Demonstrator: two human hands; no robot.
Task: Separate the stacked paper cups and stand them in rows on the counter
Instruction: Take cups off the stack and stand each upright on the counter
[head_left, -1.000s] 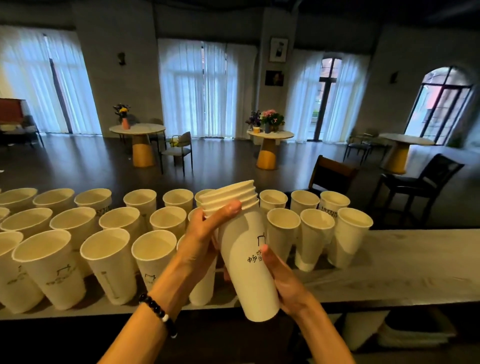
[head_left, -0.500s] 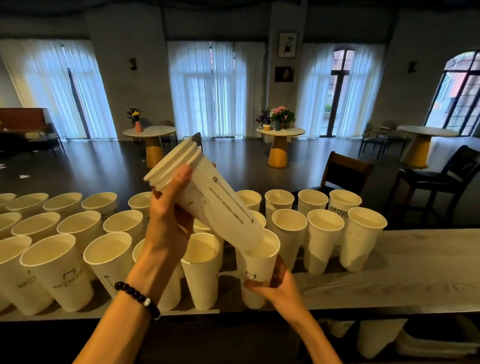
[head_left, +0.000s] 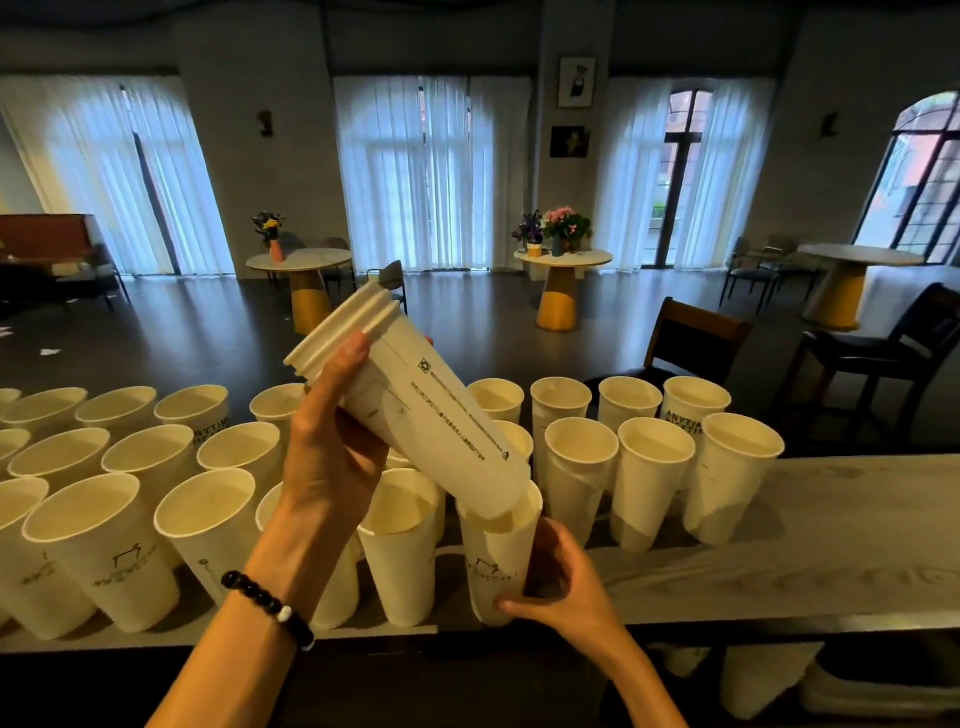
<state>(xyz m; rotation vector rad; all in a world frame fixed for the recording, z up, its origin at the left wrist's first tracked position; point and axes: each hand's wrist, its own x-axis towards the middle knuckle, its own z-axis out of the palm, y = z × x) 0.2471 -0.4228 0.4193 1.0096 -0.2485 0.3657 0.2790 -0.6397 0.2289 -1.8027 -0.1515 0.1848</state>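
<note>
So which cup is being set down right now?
Follow the pale wooden counter to its near edge, at the right end of the front row. The white paper cup there is the only one gripped by the right hand, under the tilted stack's base.

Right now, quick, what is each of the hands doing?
Left hand: grips the tilted stack of white paper cups.
Right hand: holds a single white paper cup standing on the pale wooden counter.
</note>
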